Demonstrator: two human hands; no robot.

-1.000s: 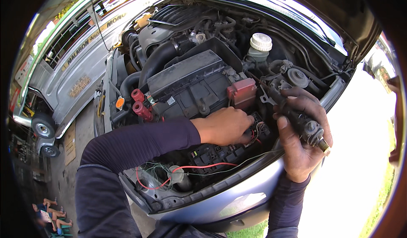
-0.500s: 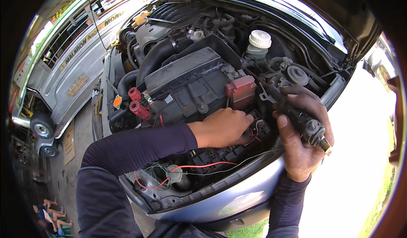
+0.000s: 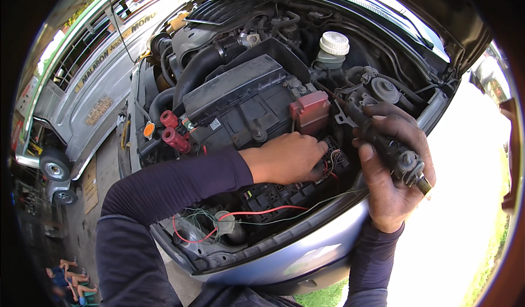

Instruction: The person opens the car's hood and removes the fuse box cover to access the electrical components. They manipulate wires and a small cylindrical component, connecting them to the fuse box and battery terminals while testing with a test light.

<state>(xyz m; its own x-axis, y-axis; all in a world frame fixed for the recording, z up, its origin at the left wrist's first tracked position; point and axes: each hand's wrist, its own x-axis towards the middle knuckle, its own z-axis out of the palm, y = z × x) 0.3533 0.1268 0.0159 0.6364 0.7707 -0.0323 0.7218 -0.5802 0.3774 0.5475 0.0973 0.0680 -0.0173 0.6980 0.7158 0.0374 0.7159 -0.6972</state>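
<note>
My left hand [image 3: 290,156] reaches into the open fuse box [image 3: 268,200] beside the car battery. Its fingers are bent down and closed, and their tips are hidden among the relays and thin wires [image 3: 334,159], so whatever they grip does not show. In my right hand [image 3: 391,192], raised over the fender edge, is a black cylindrical part [image 3: 391,153] with a metal bracket and a brass-coloured end. Thumb and fingers wrap round it. The car battery [image 3: 249,124] lies just beyond my left hand, with a red terminal cover [image 3: 310,112] at its right corner.
A red wire [image 3: 268,213] and a tangled green wire [image 3: 199,219] run along the front of the bay. Red jumper clamps [image 3: 175,137] rest left of the battery. A white-capped reservoir [image 3: 333,44] stands at the back. Another vehicle [image 3: 98,72] and seated people [image 3: 68,279] are at left.
The view has shifted slightly. My left hand stays at the fuse box and my right hand still grips the black part, both nearly unmoved.
</note>
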